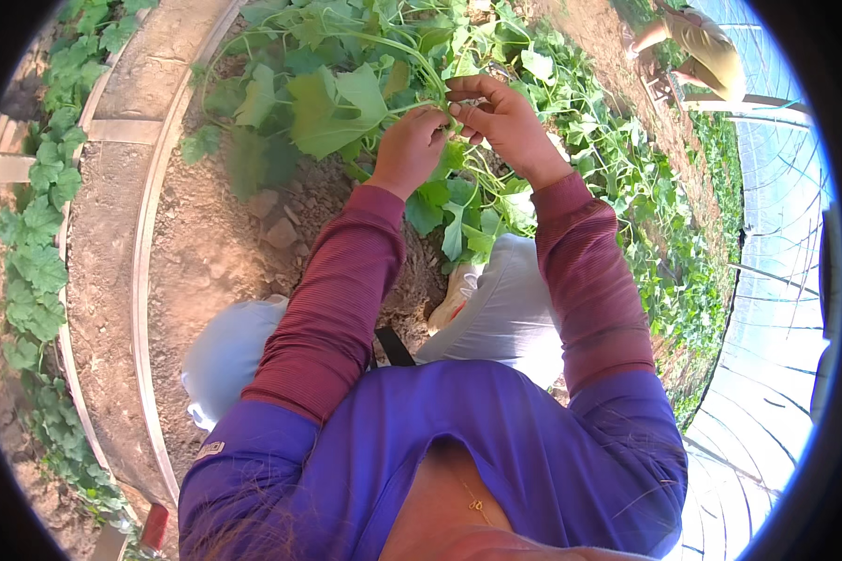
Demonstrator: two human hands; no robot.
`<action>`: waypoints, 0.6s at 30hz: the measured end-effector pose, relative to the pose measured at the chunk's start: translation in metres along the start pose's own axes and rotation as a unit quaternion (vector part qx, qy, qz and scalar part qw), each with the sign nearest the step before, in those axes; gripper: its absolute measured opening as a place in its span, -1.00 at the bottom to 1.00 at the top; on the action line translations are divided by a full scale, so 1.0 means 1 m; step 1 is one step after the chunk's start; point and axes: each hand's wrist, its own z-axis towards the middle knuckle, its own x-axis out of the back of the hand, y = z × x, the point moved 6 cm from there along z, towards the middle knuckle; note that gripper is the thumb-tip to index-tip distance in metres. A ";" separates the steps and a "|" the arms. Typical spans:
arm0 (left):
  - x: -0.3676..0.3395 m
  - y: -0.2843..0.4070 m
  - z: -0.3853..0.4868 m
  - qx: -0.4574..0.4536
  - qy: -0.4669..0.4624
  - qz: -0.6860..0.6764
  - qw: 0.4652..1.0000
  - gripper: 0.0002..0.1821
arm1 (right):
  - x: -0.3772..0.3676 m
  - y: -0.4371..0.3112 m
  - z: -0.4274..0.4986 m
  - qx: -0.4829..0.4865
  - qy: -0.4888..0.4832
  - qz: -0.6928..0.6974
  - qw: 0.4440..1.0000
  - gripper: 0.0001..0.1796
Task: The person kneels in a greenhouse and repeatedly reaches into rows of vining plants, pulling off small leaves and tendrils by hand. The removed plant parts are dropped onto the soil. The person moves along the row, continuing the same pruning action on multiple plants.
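Both my hands meet at a green vine stem (431, 76) in the upper middle of the head view. My left hand (412, 146) pinches the stem from the left, its fingertips against a node. From the right, my right hand (495, 116) has thumb and fingers closed on the same stem, just above and beside the left fingertips. A broad lobed leaf (337, 112) spreads to the left of my left hand. Thin stalks and curling tendrils hang below the fingers, above more leaves (428, 207). What lies between the fingertips is partly hidden.
Leafy vines (603, 147) run down the right side, beside a plastic greenhouse wall (772, 294). A co-worker (705, 49) bends at the upper right. Stones (281, 233) lie on the soil at the left. Farther left are a pale curved edging (144, 238) and another row of vines (38, 259).
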 end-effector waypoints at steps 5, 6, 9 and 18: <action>-0.005 -0.014 0.008 0.012 -0.040 -0.069 0.997 -0.82 | 0.006 0.031 0.004 0.025 0.029 -0.263 0.964 -0.49; -0.007 -0.016 0.009 0.033 -0.050 -0.092 0.994 -0.82 | 0.002 0.040 0.003 0.003 0.025 -0.209 0.978 -0.52; -0.011 -0.020 0.011 0.067 -0.071 -0.149 0.984 -0.80 | -0.013 0.067 -0.002 -0.171 -0.057 -0.008 0.984 -0.50; 0.011 0.009 0.018 0.051 -0.105 -0.024 0.993 -0.76 | 0.009 0.024 0.003 0.021 0.119 -0.056 0.991 -0.72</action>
